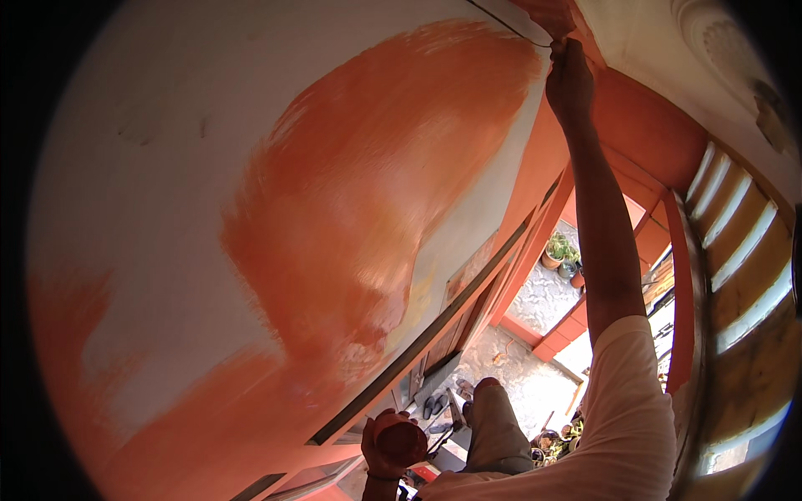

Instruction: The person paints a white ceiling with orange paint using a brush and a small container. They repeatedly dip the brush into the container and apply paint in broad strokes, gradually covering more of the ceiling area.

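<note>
My left hand (380, 455) is low in the head view, its fingers curled round a small paint pot (400, 442) with a red-orange opening. Raised high, my right hand (571, 79) is closed near the upper corner, where the wall meets the ceiling. What it grips is hidden in the fist and shadow. A thin dark cord (510, 25) runs along the wall top to that hand. The pale wall (167, 192) beside me carries a broad patch of streaky orange paint (376, 184), with white showing around it.
Below is a wooden ledge (418, 338) along the wall. Shoes (435, 407) lie on the floor far down. Potted plants (561, 250) stand outside by an orange low wall (561, 334). At right are slatted openings (743, 242), with a moulded pale ceiling (660, 42) above.
</note>
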`<state>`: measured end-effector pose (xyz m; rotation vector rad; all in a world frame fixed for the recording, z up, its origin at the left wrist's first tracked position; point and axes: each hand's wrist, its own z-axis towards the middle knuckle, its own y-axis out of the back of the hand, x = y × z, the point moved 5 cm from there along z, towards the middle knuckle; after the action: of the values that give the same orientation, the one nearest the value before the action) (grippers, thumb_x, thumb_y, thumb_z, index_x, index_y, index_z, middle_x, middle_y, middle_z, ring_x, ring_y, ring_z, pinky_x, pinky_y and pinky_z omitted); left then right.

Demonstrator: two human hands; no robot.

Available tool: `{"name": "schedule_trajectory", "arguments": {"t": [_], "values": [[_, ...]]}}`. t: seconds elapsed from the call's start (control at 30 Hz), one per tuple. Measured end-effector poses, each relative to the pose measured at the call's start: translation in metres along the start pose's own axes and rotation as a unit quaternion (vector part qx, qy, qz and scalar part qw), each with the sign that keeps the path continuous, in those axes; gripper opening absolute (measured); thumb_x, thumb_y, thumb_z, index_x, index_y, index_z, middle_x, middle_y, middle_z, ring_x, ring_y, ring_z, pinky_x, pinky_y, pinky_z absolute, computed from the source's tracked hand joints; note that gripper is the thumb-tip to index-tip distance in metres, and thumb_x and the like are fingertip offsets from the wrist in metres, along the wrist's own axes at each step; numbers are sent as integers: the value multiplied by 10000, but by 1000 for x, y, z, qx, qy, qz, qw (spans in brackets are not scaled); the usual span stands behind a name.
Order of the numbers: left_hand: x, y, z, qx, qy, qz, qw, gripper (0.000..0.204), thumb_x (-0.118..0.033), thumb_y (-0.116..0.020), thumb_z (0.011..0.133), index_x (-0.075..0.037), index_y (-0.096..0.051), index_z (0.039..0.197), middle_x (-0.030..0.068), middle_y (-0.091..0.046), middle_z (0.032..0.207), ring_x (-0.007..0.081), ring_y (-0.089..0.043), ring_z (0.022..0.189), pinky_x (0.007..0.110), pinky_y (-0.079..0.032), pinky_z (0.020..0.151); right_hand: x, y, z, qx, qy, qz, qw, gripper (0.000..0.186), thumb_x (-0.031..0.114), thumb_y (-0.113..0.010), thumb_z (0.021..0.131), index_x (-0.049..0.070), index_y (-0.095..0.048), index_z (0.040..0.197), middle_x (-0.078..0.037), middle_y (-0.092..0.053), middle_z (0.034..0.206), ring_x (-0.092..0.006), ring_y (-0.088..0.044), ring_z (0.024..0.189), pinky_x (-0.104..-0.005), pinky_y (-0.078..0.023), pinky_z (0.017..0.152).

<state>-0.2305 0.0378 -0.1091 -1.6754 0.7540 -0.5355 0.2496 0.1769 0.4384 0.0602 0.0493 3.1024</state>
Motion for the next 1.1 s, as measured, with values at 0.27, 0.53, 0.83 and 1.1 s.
{"name": "schedule_trajectory", "arguments": {"t": [0.27, 0.53, 0.83, 1.1], "values": [[-5, -2, -3, -1, -15, 16, 1000, 584, -583, -543, 1046, -75, -650, 1314, 216, -681, 1268, 409, -672, 1173, 544, -633, 896, -54, -16, -10, 29, -66, -16, 997, 222, 288, -473, 1127, 77, -541, 1142, -200, -719, 1015, -452, -690, 950, -557, -524, 765], [-13, 0, -9, -11, -28, 9, 999, 591, -585, -538, 1050, -70, -656, 1317, 220, -702, 1244, 418, -679, 1180, 553, -626, 911, -82, -4, -66, 82, -187, -79, 976, 323, 296, -452, 1149, 17, -582, 1050, -83, -613, 775, -215, -690, 698, -399, -524, 582], [-8, 2, -13, -1, -12, 12, 1000, 586, -584, -512, 1059, -82, -645, 1331, 208, -686, 1266, 409, -665, 1178, 564, -613, 910, 11, 5, -54, -7, -374, 359, 855, 380, 277, -584, 1086, -59, -624, 913, -62, -574, 664, -128, -534, 470, -288, -392, 403], [-4, 15, -13, 35, -8, 25, 999, 623, -597, -488, 1060, -62, -603, 1358, 213, -668, 1309, 408, -665, 1212, 532, -615, 947, 132, 20, -74, 95, -298, 316, 896, 352, 284, -566, 1106, -8, -561, 909, -65, -605, 691, -169, -608, 573, -343, -486, 526]]}}
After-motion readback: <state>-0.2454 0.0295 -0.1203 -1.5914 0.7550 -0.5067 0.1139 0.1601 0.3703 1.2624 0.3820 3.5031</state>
